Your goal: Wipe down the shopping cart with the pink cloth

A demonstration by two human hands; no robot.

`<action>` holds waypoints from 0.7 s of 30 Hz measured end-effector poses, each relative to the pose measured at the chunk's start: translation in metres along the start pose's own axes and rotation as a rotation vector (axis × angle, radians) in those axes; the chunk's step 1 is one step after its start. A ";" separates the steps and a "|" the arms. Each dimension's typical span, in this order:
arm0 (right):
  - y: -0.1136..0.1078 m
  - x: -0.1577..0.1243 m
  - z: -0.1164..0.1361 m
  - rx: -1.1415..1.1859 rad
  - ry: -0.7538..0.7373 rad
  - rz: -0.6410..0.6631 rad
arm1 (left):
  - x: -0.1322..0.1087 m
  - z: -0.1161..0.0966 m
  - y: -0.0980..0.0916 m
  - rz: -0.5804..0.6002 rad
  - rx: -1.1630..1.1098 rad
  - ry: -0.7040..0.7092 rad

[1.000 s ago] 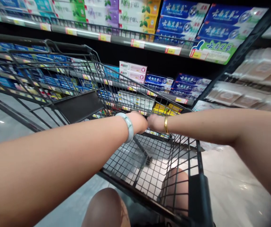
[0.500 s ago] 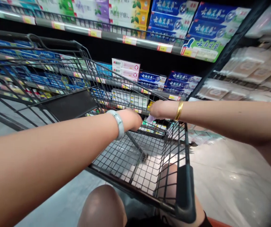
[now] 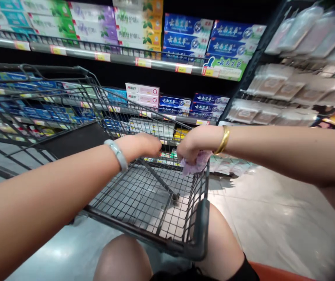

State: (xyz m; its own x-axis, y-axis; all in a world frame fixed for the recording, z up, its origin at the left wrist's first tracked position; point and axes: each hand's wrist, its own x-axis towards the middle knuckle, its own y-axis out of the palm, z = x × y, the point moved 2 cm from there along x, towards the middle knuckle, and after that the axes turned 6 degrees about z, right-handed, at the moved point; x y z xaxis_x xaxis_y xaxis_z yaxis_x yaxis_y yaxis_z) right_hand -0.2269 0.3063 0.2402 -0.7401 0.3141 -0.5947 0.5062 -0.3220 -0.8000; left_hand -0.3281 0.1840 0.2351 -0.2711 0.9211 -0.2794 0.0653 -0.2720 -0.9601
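A black wire shopping cart [image 3: 144,230] stands in front of my knees, its mesh basket [image 3: 126,195] below both hands. My right hand [image 3: 192,142], with a gold bangle [image 3: 224,140] at the wrist, is closed on a crumpled light purple cloth [image 3: 195,164]. The cloth hangs beside the cart's upper side wires near the corner. To its left, my left hand [image 3: 145,144] reaches over the basket with curled fingers and wears a pale green bangle [image 3: 117,155]. Its fingertips are mostly hidden, and I cannot tell whether they touch the cart's wires.
Shelves of boxed toothpaste [image 3: 185,27] run behind the cart, with price tags [image 3: 101,57] along the edges. Packaged goods hang on a rack [image 3: 275,84] at the right. My knees [image 3: 123,257] are close to the cart's near edge. Grey floor [image 3: 267,195] shows at the right.
The view has shifted, so the shelves and cart appear further left and the shelves lower. My left hand has moved left in view. More of the purple cloth now shows under my right hand.
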 end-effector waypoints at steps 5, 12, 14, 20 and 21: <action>0.003 -0.054 0.002 -0.027 -0.100 0.036 | -0.029 -0.019 -0.027 0.091 0.174 0.023; 0.028 -0.159 0.006 0.280 -0.635 -0.161 | -0.106 -0.101 -0.028 0.172 0.224 0.083; 0.039 -0.169 -0.008 0.175 -0.637 -0.441 | -0.129 -0.121 -0.022 0.090 0.214 0.089; 0.106 -0.154 -0.040 0.485 -0.504 -1.089 | -0.156 -0.152 0.004 -0.061 -0.004 -0.012; 0.119 -0.150 -0.038 0.551 -0.569 -1.110 | -0.156 -0.156 0.008 -0.071 -0.022 -0.037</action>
State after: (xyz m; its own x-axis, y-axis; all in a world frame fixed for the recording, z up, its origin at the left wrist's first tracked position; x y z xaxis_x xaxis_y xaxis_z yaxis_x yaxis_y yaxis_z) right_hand -0.0392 0.2554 0.2313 -0.7846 0.2738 0.5562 -0.6106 -0.4968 -0.6168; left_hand -0.1358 0.0817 0.2693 -0.3111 0.9269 -0.2098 0.0653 -0.1994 -0.9777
